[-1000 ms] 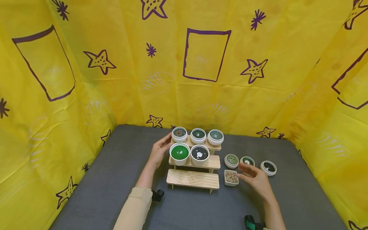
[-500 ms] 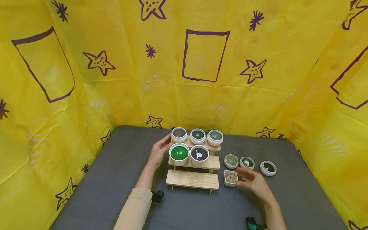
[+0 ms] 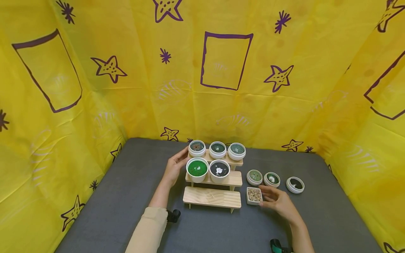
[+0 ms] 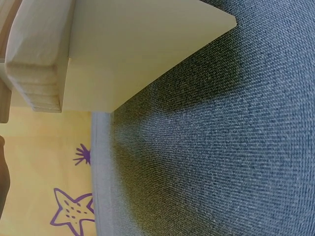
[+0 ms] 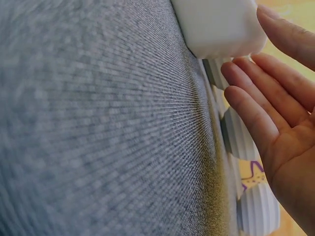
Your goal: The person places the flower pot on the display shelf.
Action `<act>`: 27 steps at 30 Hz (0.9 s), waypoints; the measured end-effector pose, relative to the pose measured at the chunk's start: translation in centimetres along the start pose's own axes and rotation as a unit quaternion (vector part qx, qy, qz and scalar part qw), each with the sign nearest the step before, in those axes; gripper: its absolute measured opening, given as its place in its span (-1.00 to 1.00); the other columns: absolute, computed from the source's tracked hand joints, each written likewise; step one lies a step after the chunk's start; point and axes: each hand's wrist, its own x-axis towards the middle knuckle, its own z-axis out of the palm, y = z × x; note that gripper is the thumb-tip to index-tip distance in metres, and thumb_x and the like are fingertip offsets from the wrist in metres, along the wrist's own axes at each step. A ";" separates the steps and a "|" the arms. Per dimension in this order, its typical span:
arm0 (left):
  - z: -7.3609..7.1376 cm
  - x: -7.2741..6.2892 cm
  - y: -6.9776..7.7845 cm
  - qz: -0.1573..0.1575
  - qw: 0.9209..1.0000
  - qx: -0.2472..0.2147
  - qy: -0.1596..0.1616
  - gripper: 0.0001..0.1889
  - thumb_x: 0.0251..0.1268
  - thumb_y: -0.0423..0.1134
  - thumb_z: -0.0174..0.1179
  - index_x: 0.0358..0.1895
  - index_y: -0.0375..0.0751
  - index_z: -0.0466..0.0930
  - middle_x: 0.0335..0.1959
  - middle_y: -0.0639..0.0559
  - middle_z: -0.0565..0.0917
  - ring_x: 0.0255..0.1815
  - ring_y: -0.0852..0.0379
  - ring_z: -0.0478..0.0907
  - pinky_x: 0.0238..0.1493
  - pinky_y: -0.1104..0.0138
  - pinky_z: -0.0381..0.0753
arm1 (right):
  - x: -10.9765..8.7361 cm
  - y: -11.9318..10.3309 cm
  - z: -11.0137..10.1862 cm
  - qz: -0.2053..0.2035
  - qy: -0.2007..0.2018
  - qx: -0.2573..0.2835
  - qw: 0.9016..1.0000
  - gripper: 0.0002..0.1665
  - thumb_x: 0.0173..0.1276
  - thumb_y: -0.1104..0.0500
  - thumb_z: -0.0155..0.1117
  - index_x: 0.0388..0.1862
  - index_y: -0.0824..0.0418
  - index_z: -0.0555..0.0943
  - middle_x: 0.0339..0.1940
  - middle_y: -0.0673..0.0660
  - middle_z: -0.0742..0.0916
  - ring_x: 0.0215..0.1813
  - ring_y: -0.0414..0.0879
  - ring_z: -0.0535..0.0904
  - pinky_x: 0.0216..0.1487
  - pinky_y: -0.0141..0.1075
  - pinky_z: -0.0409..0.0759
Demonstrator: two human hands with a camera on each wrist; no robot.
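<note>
A three-step wooden stand [image 3: 212,197] carries round white pots with coloured fillings on its two upper steps. My left hand [image 3: 173,168] holds the left end of its top step, thumb in front and fingers partly hidden behind. In the left wrist view, that stand's side panel [image 4: 128,54] fills the upper left. To the right of the lowest step, a small square white pot [image 3: 254,196] of pebbles stands on the table. My right hand [image 3: 278,202] has its thumb and fingers on two sides of this pot's right end, as the right wrist view also shows.
Behind the square pot are two round pots, one light green [image 3: 254,177] and one dark green [image 3: 271,179]. A black-filled round pot [image 3: 295,185] sits farther right. Yellow cloth [image 3: 227,116] with purple drawings surrounds the grey table [image 3: 133,189].
My right hand has come down and closer to the square pot, uncovering the dark green pot behind it. The left hand and the stand have stayed in place.
</note>
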 end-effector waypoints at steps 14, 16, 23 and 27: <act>0.0 0.0 0.0 -0.002 1.000 -0.001 0.000 -0.47 0.35 -0.47 0.10 0.40 -0.35 0.36 0.43 -0.25 0.41 0.10 0.58 0.52 0.21 0.64 0.45 | 0.1 0.2 0.3 0.000 0.001 0.003 1.000 -0.25 0.02 0.33 0.55 0.23 0.49 0.50 0.12 0.54 0.64 0.02 -0.44 0.63 0.08 -0.56 0.61; 0.0 0.0 0.0 -0.003 1.000 -0.005 0.001 -0.47 0.35 -0.48 0.10 0.39 -0.36 0.36 0.43 -0.25 0.42 0.09 0.58 0.52 0.20 0.64 0.45 | 0.0 0.2 0.2 -0.003 -0.004 -0.004 1.000 -0.25 0.04 0.32 0.54 0.23 0.50 0.49 0.12 0.54 0.64 0.02 -0.44 0.63 0.08 -0.56 0.61; 0.0 0.0 0.0 0.000 1.000 -0.006 0.000 -0.47 0.35 -0.48 0.10 0.39 -0.37 0.36 0.43 -0.26 0.41 0.10 0.59 0.52 0.21 0.65 0.44 | 0.1 0.2 0.3 0.009 0.002 -0.002 1.000 -0.27 0.04 0.30 0.55 0.21 0.47 0.51 0.11 0.49 0.66 0.01 -0.43 0.63 0.08 -0.51 0.64; -0.1 0.1 -0.1 0.002 1.000 -0.002 -0.002 -0.47 0.36 -0.47 0.10 0.40 -0.37 0.35 0.44 -0.27 0.40 0.10 0.59 0.51 0.21 0.65 0.44 | 0.1 0.3 0.3 0.009 0.003 -0.003 1.000 -0.26 0.05 0.29 0.55 0.23 0.45 0.51 0.11 0.48 0.66 0.01 -0.44 0.63 0.09 -0.51 0.63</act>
